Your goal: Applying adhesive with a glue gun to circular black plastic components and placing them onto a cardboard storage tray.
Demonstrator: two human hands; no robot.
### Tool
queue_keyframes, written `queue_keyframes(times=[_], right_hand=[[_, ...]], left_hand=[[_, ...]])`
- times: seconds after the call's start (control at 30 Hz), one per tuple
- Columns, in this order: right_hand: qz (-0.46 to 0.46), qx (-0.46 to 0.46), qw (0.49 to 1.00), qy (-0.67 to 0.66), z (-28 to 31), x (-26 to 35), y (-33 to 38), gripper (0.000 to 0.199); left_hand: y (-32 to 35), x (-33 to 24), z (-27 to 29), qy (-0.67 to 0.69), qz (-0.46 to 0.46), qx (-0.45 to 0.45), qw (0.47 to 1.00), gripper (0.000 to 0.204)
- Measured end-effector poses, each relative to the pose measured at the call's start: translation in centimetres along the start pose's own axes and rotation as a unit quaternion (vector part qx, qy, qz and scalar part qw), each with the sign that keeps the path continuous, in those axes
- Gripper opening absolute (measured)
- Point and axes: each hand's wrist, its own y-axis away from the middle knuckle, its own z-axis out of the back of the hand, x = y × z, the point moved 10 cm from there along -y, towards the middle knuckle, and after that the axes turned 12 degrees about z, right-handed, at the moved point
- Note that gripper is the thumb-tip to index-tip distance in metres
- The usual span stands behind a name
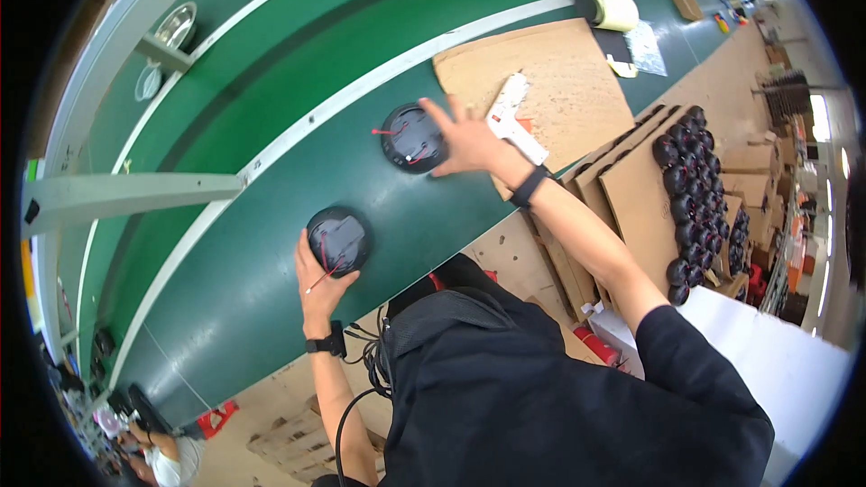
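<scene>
Head view, bent by the fisheye, looks down on a green conveyor belt [271, 162]. Left hand [317, 284] rests against the near edge of a round black part [338, 239] with thin red wires; its fingers curl at the rim, though whether they truly grip it I cannot tell. Right hand [465, 140] lies open, fingers spread, touching a second round black part [412, 137] farther along the belt. Behind that hand a white glue gun [510, 117] lies on a cardboard sheet [559, 72], partly hidden by the wrist. Stacked black domes [695, 189] sit at the right, small and blurred.
</scene>
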Motion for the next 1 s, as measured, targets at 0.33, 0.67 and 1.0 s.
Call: queue_keyframes(times=[0.33,0.67,1.0], right_hand=[[-0.064,-0.083,0.993,-0.051,-1.3,2.9,-3.8,0.132],[-0.097,-0.26,0.932,-0.235,4.5,5.1,12.7,0.128],[-0.498,-0.447,0.715,-0.202,0.3,-12.7,55.9,0.116]], left_hand=[[-1.2,-4.1,0.5,-0.044,-0.123,0.035,0.991,0.13],[-2.3,-4.4,-0.2,-0.12,-0.159,-0.022,0.98,0.125],[5.0,-21.1,-8.9,0.029,-0.273,0.131,0.952,0.125]])
